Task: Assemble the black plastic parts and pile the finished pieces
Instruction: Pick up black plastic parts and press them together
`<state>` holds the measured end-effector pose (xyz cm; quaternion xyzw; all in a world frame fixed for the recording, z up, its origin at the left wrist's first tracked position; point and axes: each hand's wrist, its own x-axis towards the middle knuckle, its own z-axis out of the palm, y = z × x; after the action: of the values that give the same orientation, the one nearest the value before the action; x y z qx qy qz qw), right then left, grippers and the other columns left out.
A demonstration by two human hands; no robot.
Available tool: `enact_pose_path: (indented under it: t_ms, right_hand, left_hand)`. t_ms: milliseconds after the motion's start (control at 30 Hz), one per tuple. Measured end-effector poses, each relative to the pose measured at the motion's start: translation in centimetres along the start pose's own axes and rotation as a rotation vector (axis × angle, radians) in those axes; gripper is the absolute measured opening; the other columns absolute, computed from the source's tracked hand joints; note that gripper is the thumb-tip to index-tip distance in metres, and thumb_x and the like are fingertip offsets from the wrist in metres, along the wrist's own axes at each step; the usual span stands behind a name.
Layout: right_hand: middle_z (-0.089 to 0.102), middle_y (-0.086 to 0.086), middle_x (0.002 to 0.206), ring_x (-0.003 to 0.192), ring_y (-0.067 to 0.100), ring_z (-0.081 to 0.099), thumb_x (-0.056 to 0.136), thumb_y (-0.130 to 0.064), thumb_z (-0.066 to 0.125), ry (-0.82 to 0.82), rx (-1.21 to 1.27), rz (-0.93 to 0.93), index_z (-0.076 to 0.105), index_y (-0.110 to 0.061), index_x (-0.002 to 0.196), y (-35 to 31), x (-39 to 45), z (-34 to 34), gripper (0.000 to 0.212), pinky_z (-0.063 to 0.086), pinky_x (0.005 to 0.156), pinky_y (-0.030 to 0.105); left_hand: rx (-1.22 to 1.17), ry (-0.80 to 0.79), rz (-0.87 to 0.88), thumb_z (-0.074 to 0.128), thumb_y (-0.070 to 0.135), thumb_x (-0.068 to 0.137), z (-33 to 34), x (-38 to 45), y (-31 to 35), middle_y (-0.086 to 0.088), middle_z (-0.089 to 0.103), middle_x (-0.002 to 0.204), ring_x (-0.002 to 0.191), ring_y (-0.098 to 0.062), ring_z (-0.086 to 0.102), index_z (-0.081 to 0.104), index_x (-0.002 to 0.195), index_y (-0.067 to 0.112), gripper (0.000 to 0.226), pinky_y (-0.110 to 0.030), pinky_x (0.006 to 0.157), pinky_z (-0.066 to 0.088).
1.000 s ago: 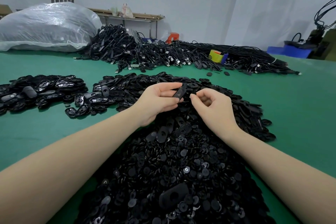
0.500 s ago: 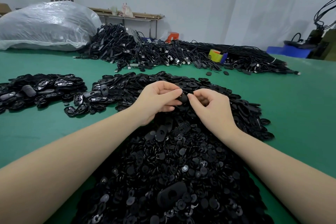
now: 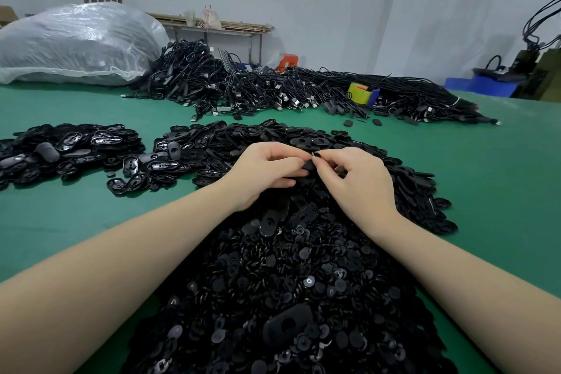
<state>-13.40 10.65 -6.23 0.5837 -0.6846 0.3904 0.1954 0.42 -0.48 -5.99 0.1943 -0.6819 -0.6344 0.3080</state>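
I see my left hand [image 3: 267, 171] curled around a black plastic part [image 3: 309, 165] above the heap of parts [image 3: 288, 282] on the tabletop [image 3: 485, 191]; my right hand [image 3: 356, 179] pinches its top edge.

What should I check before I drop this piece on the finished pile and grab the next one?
1. Left hand grips the oval piece: ok.
2. Right hand pinches the small part at the oval piece's top: ok.
3. Small part fully seated: cannot tell, fingers hide the joint.
4. Finished pile on the left, path over bare green table: ok.
5. Loose small parts near for the next pick: ok.
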Motion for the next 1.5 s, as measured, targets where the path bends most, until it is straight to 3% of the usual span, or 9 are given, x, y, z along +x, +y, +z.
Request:
enact_pose_path:
  t_ms: [133, 300, 600, 900, 1167, 1500]
  right_hand:
    - [0.066, -0.005, 0.069, 0.067, 0.019, 0.059, 0.092, -0.03, 0.062, 0.012, -0.088, -0.097, 0.078, -0.026, 0.097, 0.1, 0.4, -0.5, 0.017, 0.049, 0.06, 0.038]
    - [0.064, -0.003, 0.065, 0.064, 0.024, 0.059, 0.095, -0.03, 0.052, -0.001, -0.245, -0.231, 0.077, -0.026, 0.093, -0.2, 0.6, -0.7, 0.026, 0.041, 0.053, 0.037]
    - [0.062, -0.002, 0.064, 0.063, 0.024, 0.057, 0.097, -0.033, 0.05, -0.035, -0.226, -0.234, 0.077, -0.025, 0.091, -0.3, 0.4, -0.8, 0.029, 0.041, 0.054, 0.04]
    - [0.072, -0.003, 0.077, 0.073, 0.021, 0.065, 0.089, -0.027, 0.068, 0.028, -0.059, -0.179, 0.076, -0.021, 0.104, -0.1, 0.3, -0.6, 0.019, 0.051, 0.065, 0.042]
    - [0.071, -0.003, 0.078, 0.075, 0.02, 0.064, 0.092, -0.026, 0.067, 0.004, -0.02, -0.2, 0.076, -0.02, 0.108, 0.4, 0.2, -0.4, 0.019, 0.05, 0.066, 0.042]
    - [0.073, -0.001, 0.082, 0.077, 0.018, 0.065, 0.085, -0.02, 0.075, 0.04, 0.221, -0.042, 0.078, -0.016, 0.101, 0.8, 0.1, 0.1, 0.016, 0.054, 0.076, 0.044]
  left_hand:
    - [-0.003, 0.003, 0.017, 0.072, 0.016, 0.089, 0.0, 0.1, -0.1, 0.001, 0.078, 0.094, 0.092, -0.01, 0.074, 0.077, 0.088, 0.025, 0.011, -0.018, 0.069, 0.056]
    - [0.0, 0.009, 0.028, 0.077, 0.02, 0.084, -0.2, 0.2, -0.3, 0.001, 0.078, 0.091, 0.089, -0.008, 0.073, 0.08, 0.081, 0.028, 0.009, -0.017, 0.069, 0.055]
    - [-0.01, 0.006, 0.013, 0.075, 0.027, 0.086, -0.2, 0.3, -0.3, 0.001, 0.078, 0.09, 0.088, -0.009, 0.074, 0.08, 0.08, 0.029, 0.008, -0.016, 0.068, 0.054]
    - [-0.023, 0.0, 0.001, 0.07, 0.019, 0.09, -0.2, 0.4, -0.4, 0.002, 0.077, 0.089, 0.086, -0.008, 0.074, 0.076, 0.089, 0.021, 0.006, -0.015, 0.066, 0.054]
    - [-0.029, -0.002, -0.024, 0.067, 0.019, 0.093, -0.1, 0.5, -0.3, 0.006, 0.077, 0.085, 0.083, -0.005, 0.073, 0.073, 0.092, 0.019, 0.006, -0.015, 0.065, 0.054]
    - [-0.022, -0.002, -0.029, 0.067, 0.018, 0.093, -0.1, 0.5, -0.3, 0.005, 0.077, 0.084, 0.083, -0.009, 0.074, 0.071, 0.092, 0.017, 0.005, -0.018, 0.068, 0.056]
